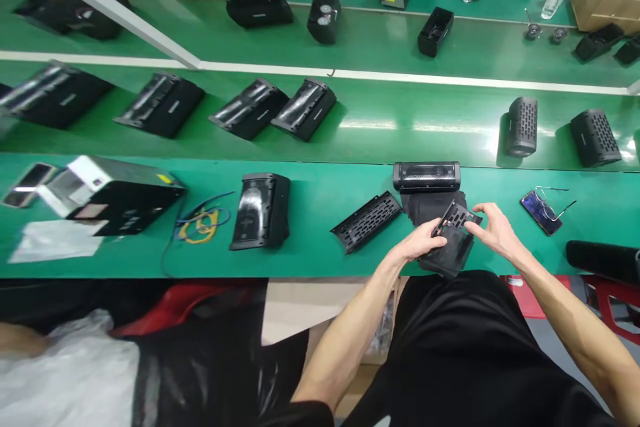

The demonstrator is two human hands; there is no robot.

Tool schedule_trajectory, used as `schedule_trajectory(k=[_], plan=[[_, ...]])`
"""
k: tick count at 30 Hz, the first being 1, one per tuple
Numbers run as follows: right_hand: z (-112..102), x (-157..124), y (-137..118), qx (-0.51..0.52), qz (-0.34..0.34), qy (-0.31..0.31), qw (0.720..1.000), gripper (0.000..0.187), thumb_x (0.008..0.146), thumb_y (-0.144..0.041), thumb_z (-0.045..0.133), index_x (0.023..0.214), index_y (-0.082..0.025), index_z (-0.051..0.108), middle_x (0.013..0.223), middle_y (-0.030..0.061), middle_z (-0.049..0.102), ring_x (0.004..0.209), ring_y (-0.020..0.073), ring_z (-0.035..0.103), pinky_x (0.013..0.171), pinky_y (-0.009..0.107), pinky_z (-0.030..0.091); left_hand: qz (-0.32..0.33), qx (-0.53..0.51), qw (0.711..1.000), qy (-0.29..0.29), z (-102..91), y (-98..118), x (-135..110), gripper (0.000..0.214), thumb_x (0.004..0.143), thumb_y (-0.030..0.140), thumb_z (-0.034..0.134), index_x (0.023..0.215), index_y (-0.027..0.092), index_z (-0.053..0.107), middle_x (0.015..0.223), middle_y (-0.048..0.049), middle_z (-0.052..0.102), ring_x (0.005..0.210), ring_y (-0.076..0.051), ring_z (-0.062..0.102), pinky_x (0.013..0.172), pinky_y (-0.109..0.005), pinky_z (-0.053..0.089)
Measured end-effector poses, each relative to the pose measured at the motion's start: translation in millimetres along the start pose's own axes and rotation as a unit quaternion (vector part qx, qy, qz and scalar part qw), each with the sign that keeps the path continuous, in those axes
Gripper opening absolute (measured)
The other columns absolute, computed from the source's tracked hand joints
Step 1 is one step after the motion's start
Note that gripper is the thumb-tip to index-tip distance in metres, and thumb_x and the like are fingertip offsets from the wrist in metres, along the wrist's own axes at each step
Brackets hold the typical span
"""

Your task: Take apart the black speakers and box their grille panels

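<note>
A green surface (pixel 315 207) runs across the view, with a glossy green strip (pixel 420 107) beyond it (light lies there in pale streaks). A white rail (pixel 400 77) separates that strip from another green band (pixel 380 47), and a pale bar (pixel 125 10) slants down to it. Red seating (pixel 535 300) shows above grey floor (pixel 555 332).
</note>
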State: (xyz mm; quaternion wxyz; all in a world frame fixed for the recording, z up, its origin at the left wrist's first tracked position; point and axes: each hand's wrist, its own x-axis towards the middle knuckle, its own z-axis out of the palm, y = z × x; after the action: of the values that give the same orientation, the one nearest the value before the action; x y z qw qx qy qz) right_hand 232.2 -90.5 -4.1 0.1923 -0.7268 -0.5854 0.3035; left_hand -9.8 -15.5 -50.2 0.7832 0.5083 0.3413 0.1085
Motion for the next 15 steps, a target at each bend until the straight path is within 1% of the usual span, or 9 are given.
schedule_trajectory(k=[2, 3, 4, 7, 9, 10, 12, 13, 15], plan=[[4.4, 3.1, 0.3, -0.035, 0.013, -0.033, 0.999, 0.059, 0.086, -0.05, 0.079, 0.137, -0.023, 0.064, 0.136, 0.0147, 0.07, 0.122, 0.0346, 0.067, 0.099, 0.046, 0.054, 0.01, 0.063, 0.998, -0.003, 0.8, 4.8, 2.1, 0.049, 0.075, 0.028, 0.071, 0.123, 0.018, 0.074, 0.116, -0.0055, 0.078, 0.106, -0.03, 0.068, 0.096, -0.039, 0.052], [6.5, 4.6, -0.4, -0.051, 0.023, -0.049, 0.997, 0.065, 0.084, -0.049, 0.082, 0.14, -0.024, 0.063, 0.136, 0.0142, 0.071, 0.12, 0.0347, 0.068, 0.094, 0.043, 0.054, 0.011, 0.091, 0.996, -0.007, 1.2, 6.9, 3.1, 0.048, 0.076, 0.028, 0.07, 0.122, 0.017, 0.074, 0.115, -0.0052, 0.078, 0.105, -0.03, 0.068, 0.094, -0.039, 0.053], [7.6, 6.4, -0.9, -0.064, 0.043, -0.061, 0.995, 0.064, 0.083, -0.048, 0.084, 0.139, -0.025, 0.063, 0.13, 0.0129, 0.074, 0.115, 0.034, 0.07, 0.089, 0.041, 0.054, 0.012, 0.112, 0.994, -0.014, 1.4, 8.7, 4.2, 0.046, 0.077, 0.029, 0.07, 0.122, 0.017, 0.074, 0.114, -0.005, 0.078, 0.104, -0.031, 0.068, 0.094, -0.039, 0.053], [3.2, 14.7, 1.9, -0.079, 0.117, -0.084, 0.986, 0.036, 0.089, -0.05, 0.08, 0.115, -0.027, 0.069, 0.102, 0.0067, 0.078, 0.094, 0.029, 0.073, 0.073, 0.033, 0.046, 0.014, 0.12, 0.992, -0.045, 0.7, 11.7, 7.4, 0.049, 0.078, 0.033, 0.073, 0.125, 0.018, 0.074, 0.119, -0.0057, 0.078, 0.11, -0.032, 0.068, 0.094, -0.038, 0.053], [-4.7, 21.0, 7.7, -0.071, 0.14, -0.107, 0.982, 0.031, 0.089, -0.052, 0.079, 0.097, -0.025, 0.067, 0.089, 0.0048, 0.076, 0.084, 0.0259, 0.071, 0.067, 0.031, 0.041, 0.006, 0.106, 0.992, -0.066, -0.6, 12.5, 10.3, 0.053, 0.077, 0.032, 0.073, 0.127, 0.017, 0.073, 0.123, -0.0061, 0.078, 0.115, -0.033, 0.067, 0.096, -0.038, 0.053], [-8.9, 23.7, 11.0, -0.053, 0.14, -0.121, 0.981, 0.033, 0.086, -0.053, 0.08, 0.093, -0.024, 0.066, 0.086, 0.0041, 0.074, 0.08, 0.0241, 0.069, 0.066, 0.031, 0.04, 0.001, 0.104, 0.992, -0.073, -1.3, 13.0, 12.0, 0.054, 0.075, 0.03, 0.073, 0.127, 0.016, 0.073, 0.123, -0.0061, 0.078, 0.116, -0.032, 0.066, 0.097, -0.037, 0.053], [-15.4, 27.1, 16.9, 0.029, 0.127, -0.155, 0.979, 0.038, 0.082, -0.055, 0.081, 0.094, -0.023, 0.066, 0.082, 0.0023, 0.072, 0.074, 0.0207, 0.065, 0.065, 0.03, 0.041, -0.008, 0.112, 0.99, -0.09, -3.2, 15.1, 14.9, 0.055, 0.073, 0.026, 0.07, 0.127, 0.015, 0.074, 0.123, -0.0058, 0.077, 0.116, -0.03, 0.065, 0.098, -0.036, 0.052], [-17.2, 27.6, 19.2, 0.089, 0.121, -0.175, 0.973, 0.041, 0.081, -0.057, 0.079, 0.097, -0.022, 0.066, 0.081, 0.0014, 0.07, 0.072, 0.0192, 0.063, 0.064, 0.029, 0.042, -0.015, 0.114, 0.988, -0.101, -4.4, 16.6, 15.6, 0.055, 0.072, 0.024, 0.069, 0.126, 0.015, 0.074, 0.122, -0.0057, 0.077, 0.114, -0.029, 0.065, 0.096, -0.035, 0.052], [-18.3, 26.5, 23.0, 0.205, 0.125, -0.211, 0.948, 0.045, 0.079, -0.059, 0.075, 0.099, -0.02, 0.067, 0.076, -0.0007, 0.066, 0.066, 0.0165, 0.058, 0.061, 0.028, 0.042, -0.035, 0.097, 0.988, -0.116, -8.5, 19.8, 14.0, 0.052, 0.074, 0.026, 0.07, 0.125, 0.014, 0.074, 0.117, -0.006, 0.077, 0.105, -0.026, 0.066, 0.087, -0.032, 0.053]])
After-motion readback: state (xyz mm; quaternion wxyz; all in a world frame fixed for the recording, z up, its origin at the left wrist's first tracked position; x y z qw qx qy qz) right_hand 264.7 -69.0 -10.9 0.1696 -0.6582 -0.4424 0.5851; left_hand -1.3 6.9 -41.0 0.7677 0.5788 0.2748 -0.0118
